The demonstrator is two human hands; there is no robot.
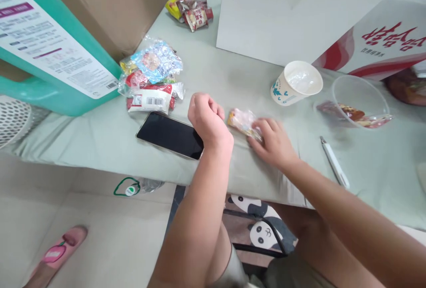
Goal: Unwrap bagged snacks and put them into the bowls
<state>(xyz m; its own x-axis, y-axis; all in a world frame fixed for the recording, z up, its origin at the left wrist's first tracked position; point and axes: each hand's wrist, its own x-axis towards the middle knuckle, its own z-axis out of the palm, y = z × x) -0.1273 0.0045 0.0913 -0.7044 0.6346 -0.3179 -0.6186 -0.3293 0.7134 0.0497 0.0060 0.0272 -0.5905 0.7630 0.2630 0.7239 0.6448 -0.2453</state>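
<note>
My right hand (274, 144) grips the right end of a small, crinkly snack packet (241, 119) with a pink, white and yellow wrapper, lying on the cloth-covered table. Its fingertips are slightly blurred. To the left, my left hand (209, 117) is bent at the wrist with fingers curled closed; whatever may be inside them is hidden. A dark-screened phone (169, 135) lies beside that hand, its right end partly behind my wrist. Beyond the phone is a pile of snack packets (153, 64), with a red and white one (149, 101) at the front.
A paper cup (282, 88) with clear plastic inside stands ahead, beside a clear plastic tub (361, 84) near wrapped snacks. A white pen (334, 163) lies at the right. More packets (196, 17) sit farther back. Boxes (282, 13) and a green jug (96, 88) border the table.
</note>
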